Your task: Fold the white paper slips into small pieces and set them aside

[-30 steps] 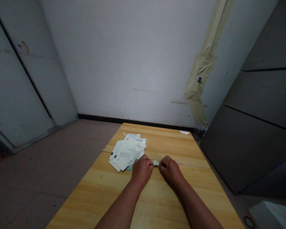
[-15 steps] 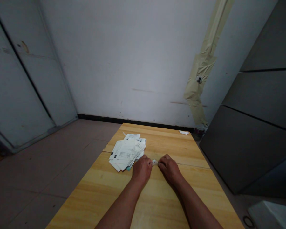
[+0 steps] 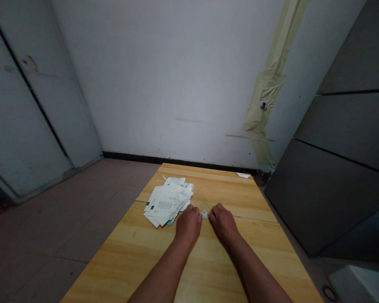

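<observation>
Between my two hands is a small white piece of folded paper (image 3: pixel 204 214), low over the wooden table (image 3: pixel 208 261). My left hand (image 3: pixel 189 223) pinches its left end, fingers closed. On the right end, my right hand (image 3: pixel 222 221) closes its fingers in the same way. Most of the paper is hidden by the fingertips, so its full shape cannot be made out. Just left of my left hand lies a loose pile of printed paper sheets (image 3: pixel 169 202), overlapping at various angles.
A white scrap of paper (image 3: pixel 243 175) lies at the table's far right corner. Behind the table rises a white wall (image 3: pixel 177 84), with a taped pipe (image 3: pixel 262 113) on it. Grey panels (image 3: pixel 344 164) stand at the right, and a white box (image 3: pixel 363 282) sits low right.
My right hand has shifted very slightly left, and the small paper between the hands sits a little differently. The paper pile has stayed put.
</observation>
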A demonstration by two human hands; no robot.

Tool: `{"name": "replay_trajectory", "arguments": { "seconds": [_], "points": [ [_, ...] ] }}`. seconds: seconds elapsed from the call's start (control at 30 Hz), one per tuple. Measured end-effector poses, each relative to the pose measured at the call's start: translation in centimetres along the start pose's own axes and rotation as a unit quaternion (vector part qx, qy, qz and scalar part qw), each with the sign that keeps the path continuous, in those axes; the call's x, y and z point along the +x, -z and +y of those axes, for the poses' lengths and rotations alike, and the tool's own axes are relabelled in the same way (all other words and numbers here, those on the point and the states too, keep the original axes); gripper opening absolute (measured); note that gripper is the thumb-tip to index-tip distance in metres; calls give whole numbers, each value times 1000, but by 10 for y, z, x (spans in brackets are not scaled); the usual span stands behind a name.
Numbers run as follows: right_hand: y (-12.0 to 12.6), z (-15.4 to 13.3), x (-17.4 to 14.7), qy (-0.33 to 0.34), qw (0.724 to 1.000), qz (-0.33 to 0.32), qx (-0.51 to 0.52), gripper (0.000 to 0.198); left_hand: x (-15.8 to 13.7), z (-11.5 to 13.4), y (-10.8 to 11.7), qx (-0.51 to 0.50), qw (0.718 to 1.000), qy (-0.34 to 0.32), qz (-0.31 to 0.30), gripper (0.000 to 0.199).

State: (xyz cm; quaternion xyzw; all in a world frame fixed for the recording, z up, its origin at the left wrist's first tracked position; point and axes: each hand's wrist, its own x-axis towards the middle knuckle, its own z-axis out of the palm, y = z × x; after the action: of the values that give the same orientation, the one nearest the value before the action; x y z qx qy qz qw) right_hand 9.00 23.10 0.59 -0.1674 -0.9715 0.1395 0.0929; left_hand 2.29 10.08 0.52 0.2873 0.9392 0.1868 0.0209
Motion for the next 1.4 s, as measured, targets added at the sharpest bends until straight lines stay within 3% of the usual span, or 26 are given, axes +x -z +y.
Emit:
{"name": "replay_trajectory", "arguments": {
  "seconds": [0.9, 1.4],
  "points": [
    [-5, -6, 1, -58, 998, 4, 16, 13, -2, 13, 0, 52, 998, 34, -17, 20],
    [-8, 4, 7, -81, 987, 26, 135, 20, -5, 8, 0, 23, 999, -34, -6, 30]
  ]
}}
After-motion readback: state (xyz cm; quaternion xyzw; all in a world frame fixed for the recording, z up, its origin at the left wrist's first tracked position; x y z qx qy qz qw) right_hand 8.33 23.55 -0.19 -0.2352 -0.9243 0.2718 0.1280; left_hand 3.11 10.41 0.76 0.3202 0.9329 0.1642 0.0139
